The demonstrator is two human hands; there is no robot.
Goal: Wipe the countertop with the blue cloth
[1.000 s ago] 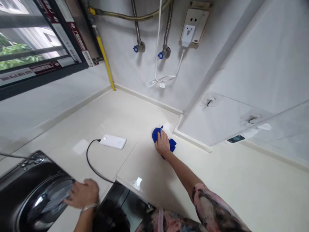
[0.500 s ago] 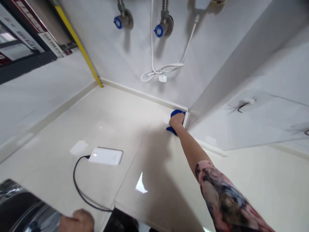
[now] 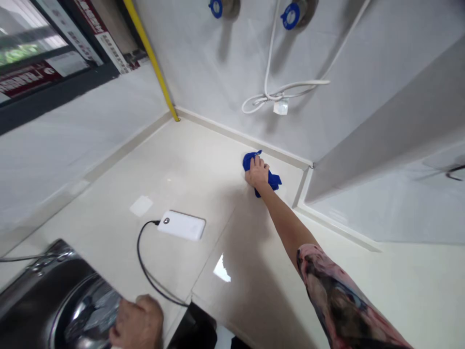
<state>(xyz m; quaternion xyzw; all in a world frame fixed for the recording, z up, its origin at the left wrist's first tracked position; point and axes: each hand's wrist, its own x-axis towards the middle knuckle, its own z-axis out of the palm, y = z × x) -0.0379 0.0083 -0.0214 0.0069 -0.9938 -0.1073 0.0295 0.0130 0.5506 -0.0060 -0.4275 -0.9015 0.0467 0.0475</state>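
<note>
My right hand [image 3: 257, 172] presses a blue cloth [image 3: 273, 180] onto the cream countertop [image 3: 196, 169], close to the back wall's raised edge and left of the corner. The arm is stretched out far, its flowered sleeve at the lower right. My left hand [image 3: 137, 323] rests with curled fingers on the rim of a black appliance with a shiny lid [image 3: 69, 305] at the bottom left.
A white power bank [image 3: 182, 225] lies mid-counter with a black cable [image 3: 145, 271] running toward me. A yellow pipe [image 3: 152, 58], two blue-handled valves [image 3: 290, 14] and a coiled white cord [image 3: 269, 97] are on the back wall. A window frame [image 3: 54, 92] is at left.
My right hand slid the blue cloth left, away from the corner, along the back edge. The view shifted, bringing the black appliance and my left hand back into sight.
</note>
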